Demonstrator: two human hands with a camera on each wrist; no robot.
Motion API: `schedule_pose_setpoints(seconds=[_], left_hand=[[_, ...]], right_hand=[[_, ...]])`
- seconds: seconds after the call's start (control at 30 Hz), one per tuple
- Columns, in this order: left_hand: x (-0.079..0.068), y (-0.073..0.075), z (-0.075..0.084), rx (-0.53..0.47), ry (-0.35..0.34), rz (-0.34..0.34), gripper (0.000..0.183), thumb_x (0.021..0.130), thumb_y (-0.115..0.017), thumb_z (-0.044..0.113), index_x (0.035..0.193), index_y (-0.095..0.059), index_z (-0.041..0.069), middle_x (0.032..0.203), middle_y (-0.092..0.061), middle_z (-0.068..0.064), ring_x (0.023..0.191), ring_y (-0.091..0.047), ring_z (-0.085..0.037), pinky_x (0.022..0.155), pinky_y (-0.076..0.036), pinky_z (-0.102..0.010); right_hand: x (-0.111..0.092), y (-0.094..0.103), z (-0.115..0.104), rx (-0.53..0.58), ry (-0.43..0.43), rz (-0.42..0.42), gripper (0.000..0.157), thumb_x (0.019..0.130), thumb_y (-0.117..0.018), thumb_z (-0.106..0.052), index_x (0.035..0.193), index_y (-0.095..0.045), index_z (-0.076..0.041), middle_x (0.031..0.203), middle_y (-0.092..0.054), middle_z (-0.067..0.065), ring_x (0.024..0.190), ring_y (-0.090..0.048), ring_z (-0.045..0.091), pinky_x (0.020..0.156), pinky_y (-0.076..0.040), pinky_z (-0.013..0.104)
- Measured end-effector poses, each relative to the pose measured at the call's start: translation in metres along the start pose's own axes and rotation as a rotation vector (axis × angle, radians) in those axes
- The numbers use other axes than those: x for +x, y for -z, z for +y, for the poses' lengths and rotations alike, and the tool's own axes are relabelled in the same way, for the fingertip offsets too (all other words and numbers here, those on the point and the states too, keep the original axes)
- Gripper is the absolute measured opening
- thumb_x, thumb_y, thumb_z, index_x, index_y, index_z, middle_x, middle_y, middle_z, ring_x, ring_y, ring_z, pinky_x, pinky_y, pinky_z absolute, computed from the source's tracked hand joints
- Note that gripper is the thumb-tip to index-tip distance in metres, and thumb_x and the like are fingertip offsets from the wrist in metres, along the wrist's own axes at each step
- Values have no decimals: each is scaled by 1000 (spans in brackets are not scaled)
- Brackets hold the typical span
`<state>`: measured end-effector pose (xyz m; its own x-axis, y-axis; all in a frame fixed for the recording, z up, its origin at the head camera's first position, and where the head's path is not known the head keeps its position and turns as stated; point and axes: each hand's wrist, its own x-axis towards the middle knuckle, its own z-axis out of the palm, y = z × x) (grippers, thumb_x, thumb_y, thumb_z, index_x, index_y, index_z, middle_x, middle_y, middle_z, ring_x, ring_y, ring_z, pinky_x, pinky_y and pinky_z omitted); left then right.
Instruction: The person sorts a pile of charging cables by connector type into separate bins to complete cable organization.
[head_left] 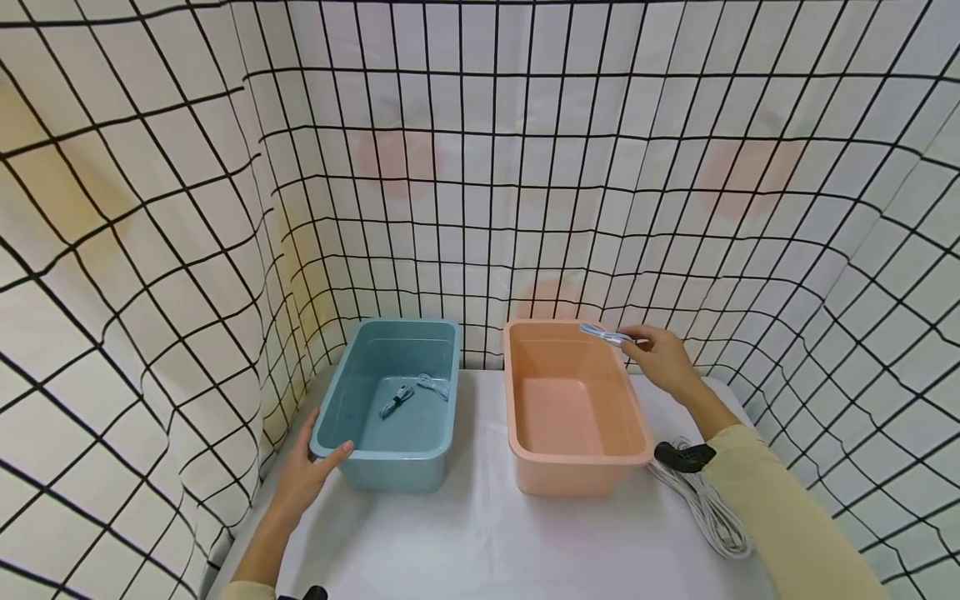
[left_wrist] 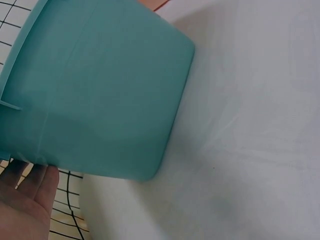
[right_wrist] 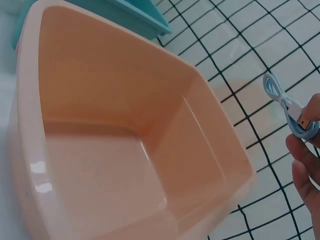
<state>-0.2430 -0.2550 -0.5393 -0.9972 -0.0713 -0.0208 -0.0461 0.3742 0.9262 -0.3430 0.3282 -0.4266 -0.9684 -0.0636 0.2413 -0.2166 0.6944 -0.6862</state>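
A light blue bundled USB cable (head_left: 602,334) is pinched in my right hand (head_left: 663,360) above the far right rim of the orange plastic basin (head_left: 577,458). Its USB plug (right_wrist: 297,111) shows beside the thumb in the right wrist view. My left hand (head_left: 302,475) holds the near left corner of the blue plastic basin (head_left: 393,475), thumb over the front rim and fingers along the outer side. Inside that basin lie two small bundled cables, a dark-tied one (head_left: 397,402) and a light blue one (head_left: 432,386).
A bundle of white cable (head_left: 708,512) lies on the white-covered table (head_left: 487,533), right of the orange basin and partly under the right forearm. Black wire mesh (head_left: 465,183) stands at the back and both sides, with white sheeting behind it.
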Motion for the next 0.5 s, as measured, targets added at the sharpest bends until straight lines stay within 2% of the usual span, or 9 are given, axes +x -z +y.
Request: schedule_pose_setpoints(seconds=[0.17,0.27,0.33,0.5], left_hand=[[1,0,-2,6,2,6,103,97,-74,41,168,-3,16,167,-15,-28,149,-21,-52,112,-31,-64],[2,0,-3,14,4,11,102,97,-74,41,168,-4,17,167,-15,-27,149,-21,-51,112,-31,-63],[1,0,-3,16,8,11,102,97,-74,41,168,-4,18,167,-15,-27,149,-21,-51,112,-31,-63],[2,-1,-3,12,9,3,105,96,-74,44,168,-3,18,168,-14,-26,150,-20,-51,112,-31,-63]], right_hand=[[11,-11,-8,36,20,-29,38,106,-61,-23,138,-64,-2,132,-64,23,111,-65,39,73,-54,37],[16,-19,-14,64,24,-55,37,106,-61,-22,138,-64,-3,132,-65,22,113,-65,40,79,-57,44],[20,-24,-19,69,30,-72,37,106,-61,-22,139,-64,-4,133,-64,21,117,-63,39,85,-56,48],[29,-36,-34,76,56,-111,35,106,-61,-21,138,-66,-6,133,-64,20,121,-62,40,91,-53,56]])
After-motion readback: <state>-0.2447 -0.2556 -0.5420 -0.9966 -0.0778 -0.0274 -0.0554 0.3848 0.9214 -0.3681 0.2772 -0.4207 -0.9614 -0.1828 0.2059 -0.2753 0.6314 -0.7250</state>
